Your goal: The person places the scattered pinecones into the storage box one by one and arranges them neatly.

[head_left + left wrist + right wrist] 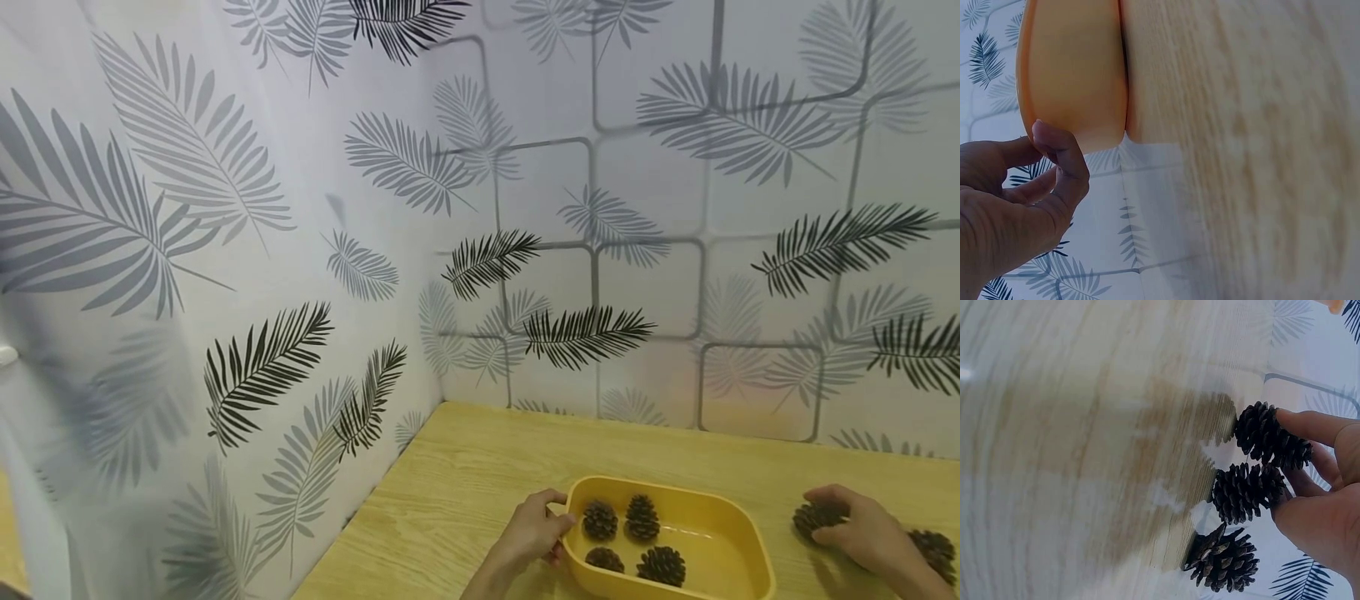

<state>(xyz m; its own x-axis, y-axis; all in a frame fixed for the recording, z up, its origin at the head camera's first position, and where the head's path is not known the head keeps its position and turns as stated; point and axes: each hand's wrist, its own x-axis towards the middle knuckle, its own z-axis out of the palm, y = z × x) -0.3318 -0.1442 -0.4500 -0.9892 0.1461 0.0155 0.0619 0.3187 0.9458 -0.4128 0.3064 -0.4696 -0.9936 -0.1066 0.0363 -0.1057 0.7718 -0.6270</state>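
Resting on table, yellow tray pinched at left end by left hand, four pine cones contained, another cone gripped by right hand right of tray, two more cones near.

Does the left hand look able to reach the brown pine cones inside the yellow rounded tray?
Probably yes: the tray is uncovered and the pine cones sit nearby, though the left hand, gripping the tray, must likely let go first.

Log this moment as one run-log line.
left hand: holds yellow tray at rim | right hand: grips pinecone outside tray | tray contents: four pinecones
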